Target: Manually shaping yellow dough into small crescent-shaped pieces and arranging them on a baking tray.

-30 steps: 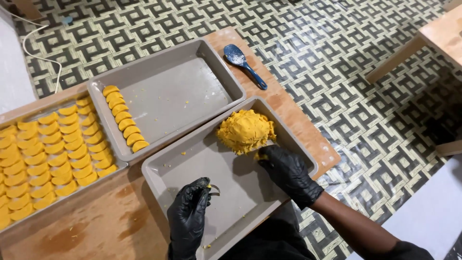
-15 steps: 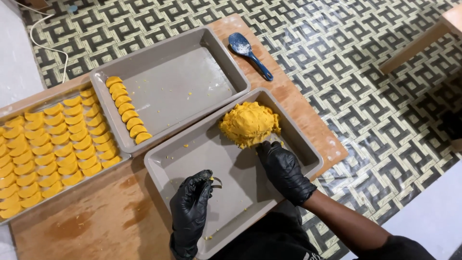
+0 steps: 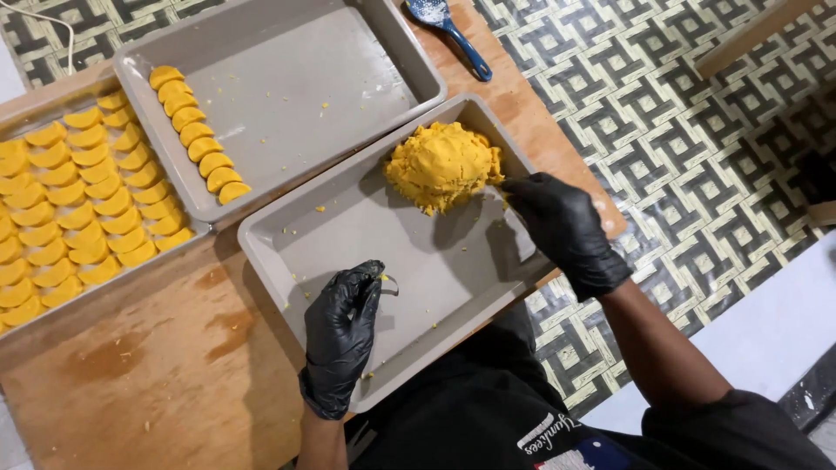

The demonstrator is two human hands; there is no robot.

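Observation:
A lump of yellow dough point(image 3: 444, 165) sits at the far end of the nearest grey tray point(image 3: 348, 231). My right hand point(image 3: 557, 226), in a black glove, touches the lump's right edge with its fingertips pinched at the dough. My left hand point(image 3: 344, 326), also gloved in black, hovers over the near part of the same tray, closed on a small dark metal cutter point(image 3: 386, 283) that sticks out by the thumb.
A second grey tray point(image 3: 366, 61) behind holds one row of yellow half-moon pieces point(image 3: 196, 135). A third tray point(image 3: 17, 104) at the left is packed with several rows of them. A blue spoon point(image 3: 448, 30) lies on the wooden table point(image 3: 157, 374). Patterned floor lies to the right.
The view has shifted a little. My right hand stays at the dough's edge, pinching at it. My left hand keeps the cutter over the tray, barely moved.

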